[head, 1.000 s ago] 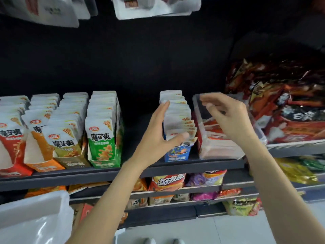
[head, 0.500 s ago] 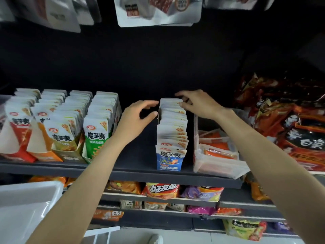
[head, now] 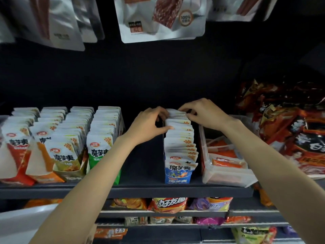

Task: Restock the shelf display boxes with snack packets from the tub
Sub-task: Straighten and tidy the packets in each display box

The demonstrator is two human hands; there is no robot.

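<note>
My left hand [head: 149, 125] and right hand [head: 202, 113] pinch the rear packets [head: 175, 113] in the blue display box [head: 177, 175], fingers curled, squaring the row upright.

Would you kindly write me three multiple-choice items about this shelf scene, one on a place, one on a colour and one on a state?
1. Where does the blue display box stand?
A. Touching the green display box
B. Between a bare gap of shelf and the clear tray
C. On the lower shelf

2. What colour is the front of the box that both hands are working at?
A. Blue
B. Green
C. Orange

3. What is the left hand doing?
A. Hanging idle
B. Holding a packet in the air
C. Touching packets at the back of the row

Answers: 1 B, bare shelf lies on its left and the tray on its right. 2 A, its front panel is blue. 3 C, its fingers rest on the rear packets, opposite the right hand.
</note>
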